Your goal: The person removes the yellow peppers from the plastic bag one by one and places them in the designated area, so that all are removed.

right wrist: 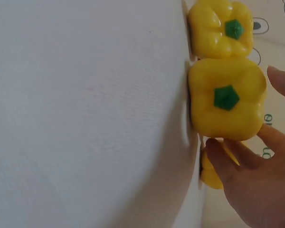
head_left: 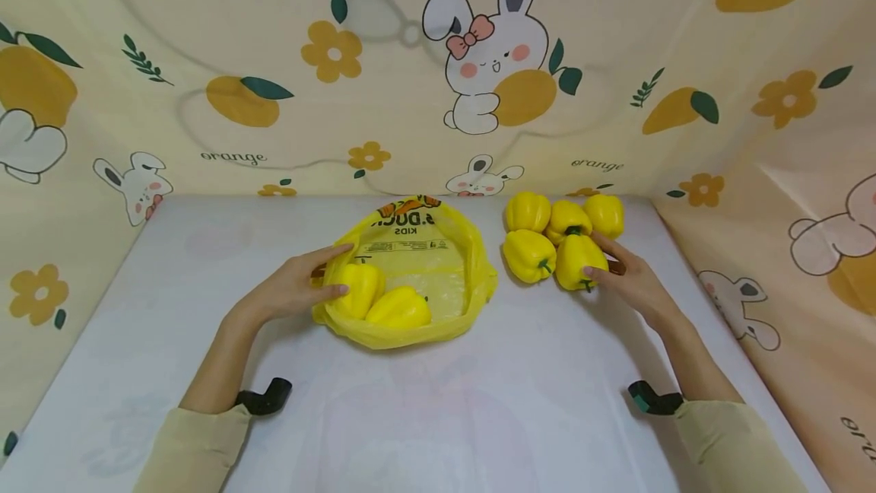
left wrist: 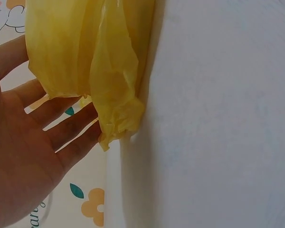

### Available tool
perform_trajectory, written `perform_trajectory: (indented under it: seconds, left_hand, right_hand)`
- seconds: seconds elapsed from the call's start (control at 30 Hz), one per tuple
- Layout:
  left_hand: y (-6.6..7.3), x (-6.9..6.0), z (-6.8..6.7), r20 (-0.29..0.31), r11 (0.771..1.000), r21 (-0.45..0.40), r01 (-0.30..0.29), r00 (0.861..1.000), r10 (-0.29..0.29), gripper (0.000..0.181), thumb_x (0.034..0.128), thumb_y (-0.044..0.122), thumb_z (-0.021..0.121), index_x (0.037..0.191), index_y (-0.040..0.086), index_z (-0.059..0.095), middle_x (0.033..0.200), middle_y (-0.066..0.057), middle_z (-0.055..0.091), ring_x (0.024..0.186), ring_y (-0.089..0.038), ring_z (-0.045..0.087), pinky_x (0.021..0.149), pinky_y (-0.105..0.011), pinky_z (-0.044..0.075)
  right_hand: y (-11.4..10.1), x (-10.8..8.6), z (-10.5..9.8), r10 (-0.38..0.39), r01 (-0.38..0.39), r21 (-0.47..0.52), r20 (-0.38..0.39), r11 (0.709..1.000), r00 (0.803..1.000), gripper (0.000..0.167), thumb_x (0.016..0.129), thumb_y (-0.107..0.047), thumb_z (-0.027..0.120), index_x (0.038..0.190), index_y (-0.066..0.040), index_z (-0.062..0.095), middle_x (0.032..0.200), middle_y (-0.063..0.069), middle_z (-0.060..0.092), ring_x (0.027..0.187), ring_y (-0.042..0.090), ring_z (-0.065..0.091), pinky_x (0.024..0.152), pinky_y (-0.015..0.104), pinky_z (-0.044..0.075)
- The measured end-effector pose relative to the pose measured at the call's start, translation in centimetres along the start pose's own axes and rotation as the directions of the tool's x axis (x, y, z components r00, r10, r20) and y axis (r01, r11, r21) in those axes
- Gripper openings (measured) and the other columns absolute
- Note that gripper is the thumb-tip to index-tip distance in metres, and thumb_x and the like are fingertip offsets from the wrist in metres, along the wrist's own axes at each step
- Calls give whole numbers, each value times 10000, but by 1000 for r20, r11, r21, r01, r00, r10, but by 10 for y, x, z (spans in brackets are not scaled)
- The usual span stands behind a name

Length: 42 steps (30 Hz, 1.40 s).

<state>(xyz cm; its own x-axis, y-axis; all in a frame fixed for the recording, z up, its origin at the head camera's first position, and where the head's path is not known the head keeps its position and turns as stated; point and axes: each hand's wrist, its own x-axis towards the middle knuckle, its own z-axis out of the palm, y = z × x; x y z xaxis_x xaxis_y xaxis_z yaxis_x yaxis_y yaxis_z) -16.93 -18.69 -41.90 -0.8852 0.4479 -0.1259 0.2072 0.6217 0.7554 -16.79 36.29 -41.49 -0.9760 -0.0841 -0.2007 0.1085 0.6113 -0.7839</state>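
Note:
A yellow plastic bag (head_left: 475, 287) lies with its mouth spread, and two yellow bell peppers (head_left: 400, 308) rest inside. My left hand (head_left: 294, 284) touches the bag's left rim, thumb and index finger reaching over it; in the left wrist view its other fingers extend straight against the bag's outside (left wrist: 66, 52). My right hand (head_left: 633, 280) is around the right side of the front right bell pepper (head_left: 578, 261), which stands on the table. In the right wrist view the thumb hovers just above this pepper (right wrist: 228, 118), with the fingers beside it.
Behind and left of that pepper stand several more yellow bell peppers (head_left: 527, 211), close together. The white table (head_left: 424, 409) ends at a patterned cloth (head_left: 383, 120) at the back and sides. Black wrist mounts (head_left: 267, 396) sit at both sleeves.

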Motion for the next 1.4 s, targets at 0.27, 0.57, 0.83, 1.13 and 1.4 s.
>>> perform_trajectory:
  seconds: [0.27,0.57,0.83,1.13,1.4]
  left_hand:
    - [-1,-2,0,-2,1000,5,1,1000,-1,738,918,379,705,1543,170,374,1576,-158,345,1433,-388,322,1158,-580,265]
    - [-1,-3,2,-4,1000,3,9,1000,-9,745,915,373,709,1547,178,366,1582,-157,333,1444,-387,301,1163,-577,256]
    - [-2,-6,3,-7,1000,7,12,1000,-12,774,905,411,712,1549,168,360,1585,-165,323,1439,-398,307,1160,-579,259]
    - [2,-5,3,2,1000,21,2,1000,-2,804,894,465,708,1552,169,353,1579,-185,326,1448,-417,277,1159,-602,237]
    - [1,-6,1,3,1000,26,-5,1000,4,810,891,471,711,1550,160,357,1572,-191,338,1443,-424,282,1157,-607,237]
  right_hand:
    - [-7,4,-1,-102,107,48,-103,993,989,725,977,-366,633,1567,-107,299,1581,172,326,1400,414,357,1125,389,388]
    - [-28,5,11,-322,343,73,-205,937,924,592,946,-112,682,1484,-43,445,1496,171,437,1320,266,463,1087,209,389]
    - [-55,3,24,-413,427,69,-158,902,897,565,919,-51,701,1446,-37,498,1457,149,481,1293,198,487,1068,194,404]
    - [-83,-4,39,-483,490,205,-86,848,871,514,933,-17,669,1421,4,510,1421,64,538,1282,171,521,1076,230,411]
    - [-94,2,57,-515,505,268,-38,820,856,501,927,-6,673,1406,5,527,1399,76,561,1288,242,517,1088,308,417]
